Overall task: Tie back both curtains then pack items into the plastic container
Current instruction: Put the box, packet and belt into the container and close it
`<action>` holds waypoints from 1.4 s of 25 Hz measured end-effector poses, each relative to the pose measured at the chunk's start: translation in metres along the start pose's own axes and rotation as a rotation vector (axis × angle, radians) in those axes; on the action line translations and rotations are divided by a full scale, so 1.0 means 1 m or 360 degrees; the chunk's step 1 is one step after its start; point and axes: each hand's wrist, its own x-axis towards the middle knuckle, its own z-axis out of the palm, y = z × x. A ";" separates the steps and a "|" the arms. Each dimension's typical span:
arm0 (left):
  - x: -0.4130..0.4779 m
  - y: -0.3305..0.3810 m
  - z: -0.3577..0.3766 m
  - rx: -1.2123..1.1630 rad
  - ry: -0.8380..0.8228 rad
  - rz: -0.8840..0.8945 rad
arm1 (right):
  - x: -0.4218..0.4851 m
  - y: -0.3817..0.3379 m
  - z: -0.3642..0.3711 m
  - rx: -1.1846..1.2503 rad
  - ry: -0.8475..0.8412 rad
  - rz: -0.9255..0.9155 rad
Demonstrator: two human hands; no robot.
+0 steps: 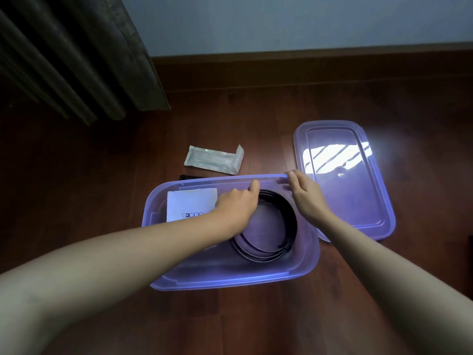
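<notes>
A translucent purple plastic container (230, 280) stands open on the wooden floor. Inside it, a white booklet marked G2000 (190, 203) lies at the left and a coiled black belt (266, 249) at the right. My left hand (238, 204) reaches into the container and grips the far side of the belt coil, with its fingers hidden underneath. My right hand (305, 192) holds the container's far right corner, thumb on the rim and fingers inside. The dark curtain (76, 55) hangs at the upper left.
The container's purple lid (368, 201) lies flat on the floor to the right. A clear plastic packet (213, 160) lies just beyond the container, and a small black object (188, 177) shows behind its far rim. A pale wall and skirting board run along the back.
</notes>
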 end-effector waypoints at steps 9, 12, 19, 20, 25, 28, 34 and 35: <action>0.007 -0.012 -0.005 -0.0237 -0.0093 0.0083 | 0.003 0.007 0.000 -0.0215 -0.0088 -0.0087; 0.008 -0.019 -0.026 -0.0544 0.0181 0.0033 | 0.004 0.009 0.001 -0.0243 -0.0075 -0.0093; 0.072 -0.110 -0.044 -0.0759 0.0513 -0.0246 | 0.004 0.010 0.000 -0.0242 -0.0064 -0.0106; 0.078 -0.119 -0.034 -0.0655 0.0273 -0.0196 | 0.005 0.011 0.000 -0.0230 -0.0058 -0.0104; 0.091 -0.130 -0.007 -0.0138 0.0032 -0.0073 | 0.005 0.012 0.000 -0.0218 -0.0066 -0.0115; 0.092 -0.126 -0.013 -0.0159 0.0346 -0.0068 | 0.004 0.010 0.000 -0.0236 -0.0087 -0.0119; 0.056 -0.121 -0.040 -0.0633 0.0980 0.0739 | -0.001 -0.001 -0.003 0.0399 -0.0110 0.0143; 0.046 -0.116 -0.041 -0.0692 0.0991 0.0891 | -0.001 -0.002 -0.003 0.0446 -0.0107 0.0164</action>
